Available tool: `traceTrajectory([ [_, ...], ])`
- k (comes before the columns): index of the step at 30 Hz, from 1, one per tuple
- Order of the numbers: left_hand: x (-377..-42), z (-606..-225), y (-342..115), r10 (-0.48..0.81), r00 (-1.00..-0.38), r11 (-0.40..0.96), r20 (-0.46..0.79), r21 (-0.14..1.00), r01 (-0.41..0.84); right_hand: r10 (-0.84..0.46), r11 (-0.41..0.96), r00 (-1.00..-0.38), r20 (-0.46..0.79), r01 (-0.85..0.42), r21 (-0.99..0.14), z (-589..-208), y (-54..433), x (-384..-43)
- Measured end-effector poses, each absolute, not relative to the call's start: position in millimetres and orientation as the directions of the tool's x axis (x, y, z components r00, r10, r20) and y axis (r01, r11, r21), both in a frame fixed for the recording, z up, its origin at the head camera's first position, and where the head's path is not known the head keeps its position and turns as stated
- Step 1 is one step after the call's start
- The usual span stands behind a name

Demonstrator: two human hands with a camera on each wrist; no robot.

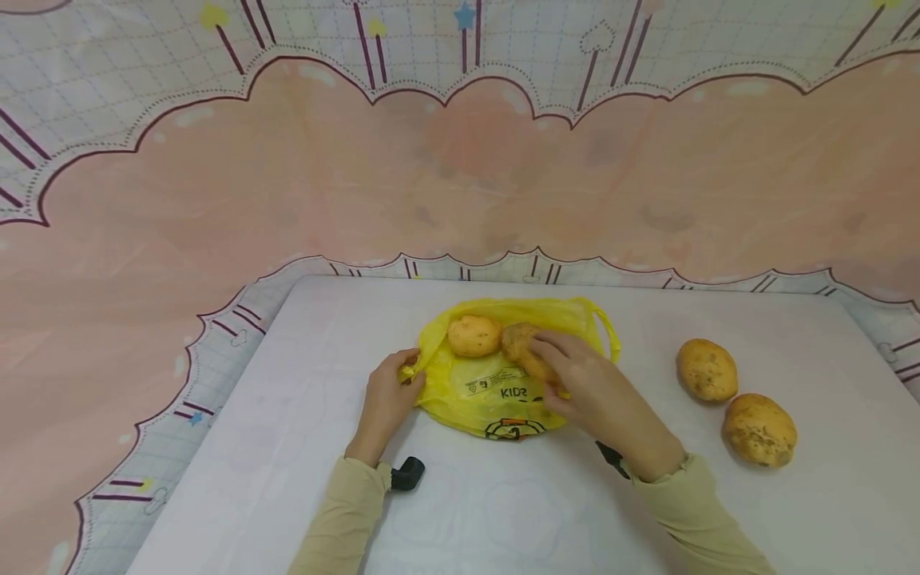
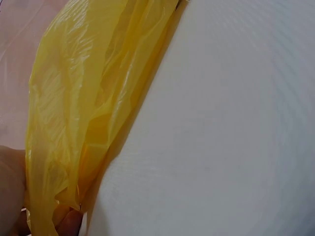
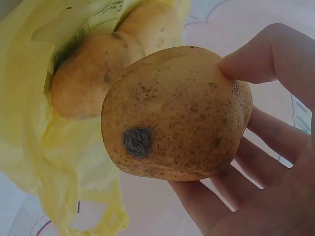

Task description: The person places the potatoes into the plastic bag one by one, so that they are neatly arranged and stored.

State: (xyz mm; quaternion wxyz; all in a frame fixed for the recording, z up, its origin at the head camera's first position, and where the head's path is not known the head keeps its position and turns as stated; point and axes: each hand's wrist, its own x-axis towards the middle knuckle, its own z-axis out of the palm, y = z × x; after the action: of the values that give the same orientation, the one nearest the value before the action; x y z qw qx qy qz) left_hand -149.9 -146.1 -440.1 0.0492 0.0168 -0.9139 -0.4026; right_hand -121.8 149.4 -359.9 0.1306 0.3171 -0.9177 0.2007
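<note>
A white table (image 1: 244, 463) takes the lower middle of the head frame, and its far edge runs nearly level across the middle. Behind it stands a printed backdrop (image 1: 460, 184), whose broad band is of peach-pink colour. Along the top of the frame, the print turns to a pale area (image 1: 144, 64) with thin grid lines, bordered by dark, cloud-like curves. There one sees a blue star (image 1: 464, 16) and, at upper left, a yellow star (image 1: 213, 15), both on dark sticks. Similar trim (image 1: 230, 323) goes down the left side. The light is soft and rather dim.
</note>
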Motion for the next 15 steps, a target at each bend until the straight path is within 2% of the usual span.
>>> traceTrajectory([
  [8, -149, -438, -147, -0.071, -0.994, 0.673, 0.078, 0.739, 0.01, -0.562, 0.672, -0.747, 0.355, -0.663, -0.33, -364, 142, -126],
  [15, -148, -437, -146, -0.073, -0.994, 0.673, 0.08, 0.739, 0.01, -0.588, 0.655, -0.719, 0.37, -0.692, -0.304, -371, 135, -130],
])
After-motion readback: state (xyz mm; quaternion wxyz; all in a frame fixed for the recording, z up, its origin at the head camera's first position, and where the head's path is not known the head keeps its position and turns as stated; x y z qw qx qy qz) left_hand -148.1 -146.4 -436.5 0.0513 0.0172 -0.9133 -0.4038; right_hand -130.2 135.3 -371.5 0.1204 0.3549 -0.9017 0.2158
